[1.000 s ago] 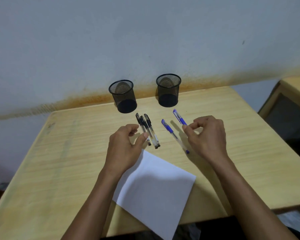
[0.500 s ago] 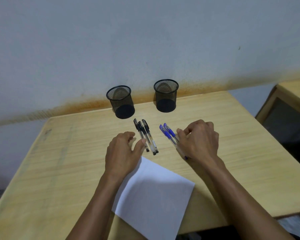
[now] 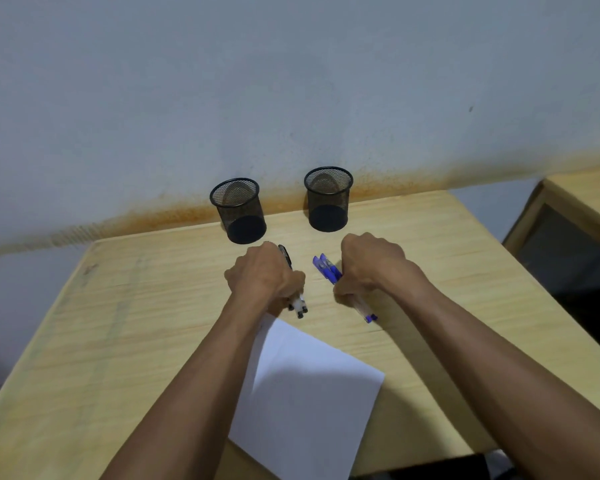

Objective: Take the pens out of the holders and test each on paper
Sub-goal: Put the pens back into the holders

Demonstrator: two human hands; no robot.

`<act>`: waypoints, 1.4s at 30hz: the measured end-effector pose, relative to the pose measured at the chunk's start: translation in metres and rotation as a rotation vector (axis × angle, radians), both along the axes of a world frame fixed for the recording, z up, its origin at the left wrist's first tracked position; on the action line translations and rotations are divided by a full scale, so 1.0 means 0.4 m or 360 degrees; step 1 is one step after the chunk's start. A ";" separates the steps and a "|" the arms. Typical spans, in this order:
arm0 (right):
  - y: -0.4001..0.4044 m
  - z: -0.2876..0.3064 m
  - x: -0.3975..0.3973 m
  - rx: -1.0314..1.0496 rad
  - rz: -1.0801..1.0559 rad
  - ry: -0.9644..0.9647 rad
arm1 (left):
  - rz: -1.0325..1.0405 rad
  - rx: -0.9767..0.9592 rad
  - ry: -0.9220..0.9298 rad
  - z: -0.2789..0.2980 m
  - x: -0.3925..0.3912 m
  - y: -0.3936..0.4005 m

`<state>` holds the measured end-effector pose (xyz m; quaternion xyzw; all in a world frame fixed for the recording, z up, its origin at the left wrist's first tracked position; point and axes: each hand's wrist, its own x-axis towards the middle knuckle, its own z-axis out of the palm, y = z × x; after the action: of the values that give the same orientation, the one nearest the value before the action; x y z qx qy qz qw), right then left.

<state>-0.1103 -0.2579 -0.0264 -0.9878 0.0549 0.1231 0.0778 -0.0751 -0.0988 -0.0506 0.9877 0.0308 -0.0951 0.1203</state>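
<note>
Two black mesh pen holders stand near the wall, the left holder (image 3: pixel 239 210) and the right holder (image 3: pixel 328 198); no pens show in either. My left hand (image 3: pixel 262 277) grips a bundle of black pens (image 3: pixel 287 257) lying on the wooden table (image 3: pixel 136 306); their ends stick out below my fist. My right hand (image 3: pixel 371 266) grips two blue pens (image 3: pixel 326 268), blue caps pointing toward the holders, tips near the table. A white sheet of paper (image 3: pixel 309 393) lies in front of both hands, partly under my left forearm.
The table's far edge meets a grey wall with a rust-coloured stain along its base. A second wooden desk (image 3: pixel 582 199) stands to the right, with a dark gap between the two desks.
My left hand moved forward from the paper's corner and closed round the black pens. My right hand gathered the two blue pens together and curled tightly round them.
</note>
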 end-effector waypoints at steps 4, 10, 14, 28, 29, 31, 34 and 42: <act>0.007 0.006 0.044 -0.0074 0.0083 0.0027 | -0.0026 0.0035 0.0112 0.018 0.035 -0.027; 0.014 -0.024 0.083 -0.0107 0.0164 0.0055 | -0.0152 0.0207 -0.0009 -0.033 0.047 -0.043; -0.021 -0.049 0.068 0.0257 -0.0086 0.0003 | 0.0026 -0.0286 -0.0276 -0.059 0.052 -0.008; -0.007 0.112 0.271 0.2013 -0.0521 -0.1605 | 0.0745 -0.2561 -0.1360 0.226 0.274 0.061; -0.001 0.091 0.287 0.1981 -0.0551 -0.1586 | 0.0731 -0.2552 -0.1362 0.213 0.282 0.060; 0.009 0.048 0.309 0.1964 -0.0583 -0.1571 | 0.0700 -0.2458 -0.1351 0.173 0.299 0.060; 0.013 -0.010 0.320 0.1905 -0.0602 -0.1582 | 0.0737 -0.1977 -0.1376 0.136 0.298 0.059; 0.018 -0.093 0.322 0.2020 -0.0678 -0.1531 | 0.0825 -0.1686 -0.1033 0.028 0.301 0.066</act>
<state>0.0186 -0.2505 -0.0635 -0.6692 0.1217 -0.3232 0.6580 0.0454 -0.0725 -0.0396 0.7345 0.1782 0.2364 0.6107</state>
